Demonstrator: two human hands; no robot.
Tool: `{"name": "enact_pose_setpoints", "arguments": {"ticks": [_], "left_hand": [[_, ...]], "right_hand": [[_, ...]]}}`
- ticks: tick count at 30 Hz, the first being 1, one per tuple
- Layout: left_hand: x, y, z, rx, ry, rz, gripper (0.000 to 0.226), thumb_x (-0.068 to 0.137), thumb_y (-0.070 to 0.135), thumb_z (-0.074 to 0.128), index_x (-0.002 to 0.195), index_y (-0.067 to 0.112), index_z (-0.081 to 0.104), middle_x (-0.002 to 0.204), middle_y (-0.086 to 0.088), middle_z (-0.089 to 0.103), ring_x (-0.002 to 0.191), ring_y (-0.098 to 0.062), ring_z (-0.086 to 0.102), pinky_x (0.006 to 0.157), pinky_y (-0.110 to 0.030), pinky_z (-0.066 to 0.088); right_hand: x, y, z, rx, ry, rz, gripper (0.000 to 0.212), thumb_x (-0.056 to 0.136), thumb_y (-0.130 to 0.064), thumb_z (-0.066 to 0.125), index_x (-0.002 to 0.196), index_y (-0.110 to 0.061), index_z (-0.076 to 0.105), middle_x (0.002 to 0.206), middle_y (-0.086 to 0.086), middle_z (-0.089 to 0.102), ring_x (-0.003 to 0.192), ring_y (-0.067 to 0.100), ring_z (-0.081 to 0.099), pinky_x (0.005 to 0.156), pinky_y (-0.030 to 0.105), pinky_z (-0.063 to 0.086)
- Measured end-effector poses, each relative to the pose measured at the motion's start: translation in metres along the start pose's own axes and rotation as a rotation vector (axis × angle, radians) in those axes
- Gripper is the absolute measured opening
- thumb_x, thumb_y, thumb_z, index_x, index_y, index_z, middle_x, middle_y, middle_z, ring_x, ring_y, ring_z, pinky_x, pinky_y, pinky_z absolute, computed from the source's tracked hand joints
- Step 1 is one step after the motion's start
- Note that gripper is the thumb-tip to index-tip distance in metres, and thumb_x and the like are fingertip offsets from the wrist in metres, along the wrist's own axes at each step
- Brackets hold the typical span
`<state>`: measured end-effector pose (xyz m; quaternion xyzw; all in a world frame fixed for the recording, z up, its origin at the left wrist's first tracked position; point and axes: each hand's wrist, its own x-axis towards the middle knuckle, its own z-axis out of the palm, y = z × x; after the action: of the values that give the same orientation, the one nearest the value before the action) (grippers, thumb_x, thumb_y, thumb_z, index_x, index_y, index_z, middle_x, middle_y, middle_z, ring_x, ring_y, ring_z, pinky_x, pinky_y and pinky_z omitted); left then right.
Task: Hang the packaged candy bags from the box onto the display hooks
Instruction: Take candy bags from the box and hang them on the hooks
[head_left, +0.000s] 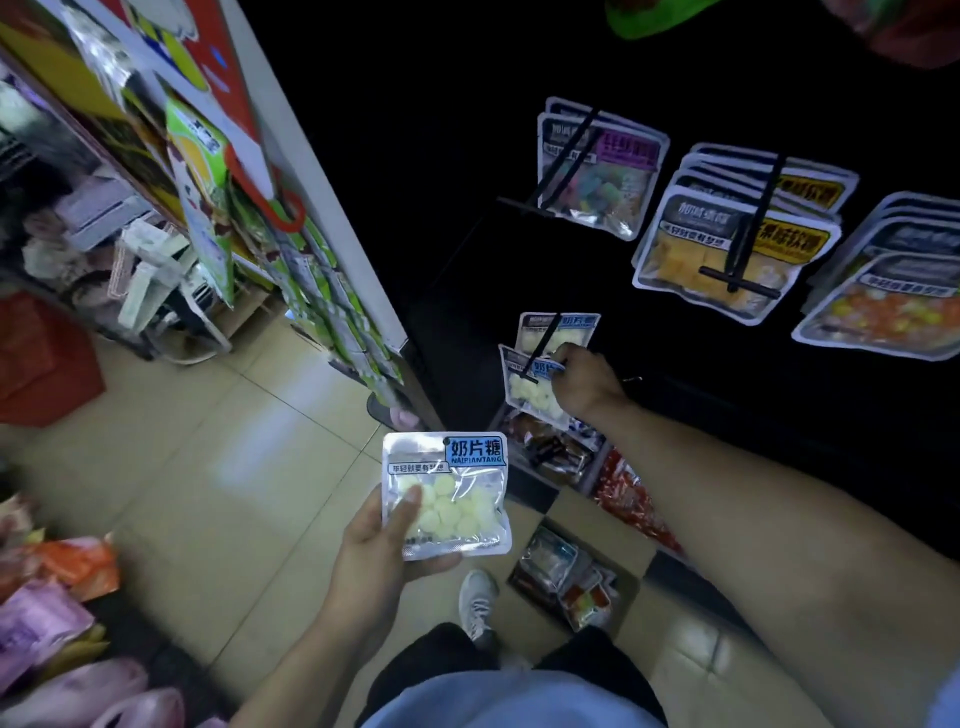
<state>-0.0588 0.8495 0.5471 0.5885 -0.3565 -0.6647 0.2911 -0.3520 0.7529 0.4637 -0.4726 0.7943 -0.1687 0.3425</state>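
My left hand (387, 540) grips a clear candy bag (452, 491) with a blue label and pale round candies, held flat above the floor. My right hand (582, 382) reaches to a low black display hook (540, 345) and pinches the top of a second matching bag (530, 389) that sits at the hook's tip. Another matching bag (558, 327) hangs further back on that hook. The open cardboard box (597, 525) stands on the floor below, with several packaged bags inside.
Higher hooks on the dark panel carry bags with purple (602, 166), yellow (737, 234) and orange-green (883, 291) contents. A white shelf post (332, 208) with hanging snacks stands left. Pink slippers (88, 691) and loose packets lie bottom left. My shoe (478, 603) is beside the box.
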Motion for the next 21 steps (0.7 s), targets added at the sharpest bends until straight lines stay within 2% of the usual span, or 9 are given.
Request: {"name": "enact_pose_setpoints", "arguments": {"ticks": [3,5,8,15,18,21], "left_hand": [[0.007,0.006,0.004,-0.003,-0.014,-0.005,0.026,0.106,0.026,0.050,0.124,0.020,0.067,0.110,-0.012,0.079,0.098,-0.034,0.077,0.074,-0.043,0.063],[0.012,0.010,0.009,0.000,-0.024,-0.008,0.026,0.107,0.026,0.050,0.125,0.019,0.066,0.110,-0.012,0.079,0.098,-0.034,0.077,0.074,-0.042,0.063],[0.019,0.018,0.019,-0.005,-0.033,0.002,0.025,0.107,0.026,0.050,0.125,0.019,0.066,0.110,-0.011,0.079,0.098,-0.033,0.077,0.072,-0.041,0.064],[0.028,0.030,0.034,-0.027,-0.056,0.004,0.025,0.106,0.026,0.051,0.125,0.019,0.066,0.111,-0.009,0.079,0.097,-0.032,0.077,0.069,-0.038,0.065],[0.029,0.028,0.036,-0.022,-0.047,-0.004,0.024,0.106,0.026,0.052,0.123,0.020,0.068,0.110,-0.009,0.079,0.097,-0.032,0.077,0.069,-0.039,0.065],[0.031,0.027,0.037,-0.012,-0.040,-0.011,0.023,0.106,0.026,0.051,0.120,0.021,0.069,0.108,-0.010,0.079,0.096,-0.033,0.077,0.067,-0.037,0.064]], "right_hand": [[0.000,-0.002,0.001,-0.008,0.028,0.010,0.033,0.102,-0.015,0.054,0.135,-0.013,0.058,0.107,0.025,0.069,0.077,0.028,0.057,0.068,0.036,0.045],[0.000,-0.002,0.000,-0.009,0.036,0.015,0.028,0.101,-0.015,0.056,0.128,-0.014,0.061,0.112,0.023,0.070,0.087,0.035,0.067,0.073,0.041,0.055],[-0.002,-0.005,-0.001,-0.034,0.032,0.013,0.025,0.098,-0.013,0.057,0.122,-0.013,0.063,0.112,0.019,0.071,0.098,0.038,0.069,0.081,0.044,0.058],[0.000,-0.005,-0.003,-0.053,-0.005,0.018,0.032,0.101,-0.016,0.053,0.133,-0.016,0.058,0.101,0.017,0.069,0.080,0.035,0.069,0.072,0.043,0.059],[0.000,-0.005,-0.004,-0.053,-0.029,0.008,0.021,0.100,-0.018,0.054,0.119,-0.021,0.062,0.096,0.013,0.068,0.084,0.036,0.068,0.075,0.045,0.059],[0.003,-0.006,-0.004,-0.059,-0.047,-0.004,0.009,0.098,-0.021,0.054,0.100,-0.029,0.057,0.103,0.013,0.070,0.090,0.036,0.068,0.080,0.046,0.059]]}}
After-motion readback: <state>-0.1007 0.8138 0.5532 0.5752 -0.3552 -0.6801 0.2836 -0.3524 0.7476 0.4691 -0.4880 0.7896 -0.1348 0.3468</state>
